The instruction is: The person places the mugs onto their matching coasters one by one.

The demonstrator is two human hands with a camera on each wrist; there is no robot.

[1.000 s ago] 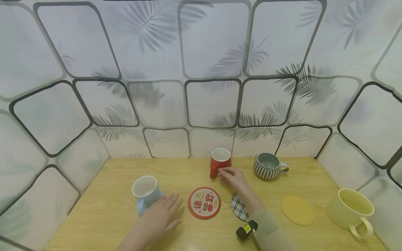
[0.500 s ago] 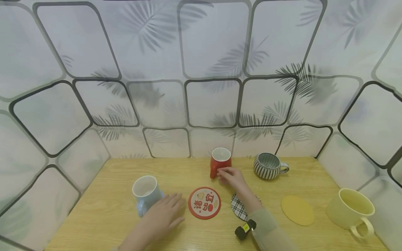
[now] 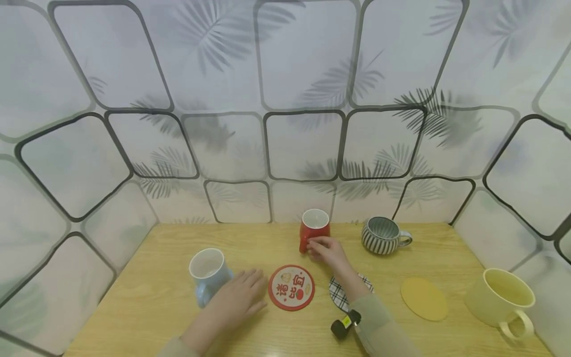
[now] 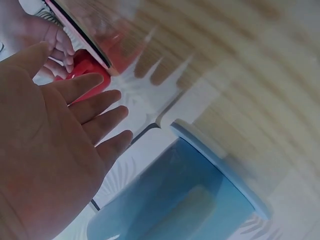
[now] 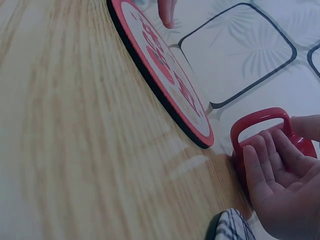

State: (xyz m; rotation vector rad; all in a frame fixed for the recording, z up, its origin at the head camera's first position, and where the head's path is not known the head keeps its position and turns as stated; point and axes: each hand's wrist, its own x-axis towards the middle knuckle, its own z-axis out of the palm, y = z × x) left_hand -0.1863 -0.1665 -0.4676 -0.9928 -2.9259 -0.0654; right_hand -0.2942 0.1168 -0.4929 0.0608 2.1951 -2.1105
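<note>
My right hand (image 3: pixel 327 254) pinches the handle of a red mug (image 3: pixel 315 231) with a white inside, which stands upright near the back wall. In the right wrist view, the thumb lies at one end of the red handle (image 5: pixel 260 116) and the fingers (image 5: pixel 270 157) lie against it. My left hand (image 3: pixel 238 299) is held palm down with straight fingers, between a light blue mug (image 3: pixel 213 278) and a round red-rimmed coaster (image 3: pixel 291 287) with printed characters. The left wrist view shows the left palm holding nothing, beside the blue mug (image 4: pixel 165 195).
A plaid coaster (image 3: pixel 340 296) lies partly under the right forearm. To the right are a striped grey cup (image 3: pixel 380 242), a yellow round coaster (image 3: pixel 424 299) and a pale yellow mug (image 3: pixel 495 302). A patterned curtain (image 3: pixel 303 144) closes off the table's back and sides.
My left hand has shifted slightly right and up, away from the blue mug and closer to the red-rimmed coaster. The right hand stays at the red mug's handle, nearly still.
</note>
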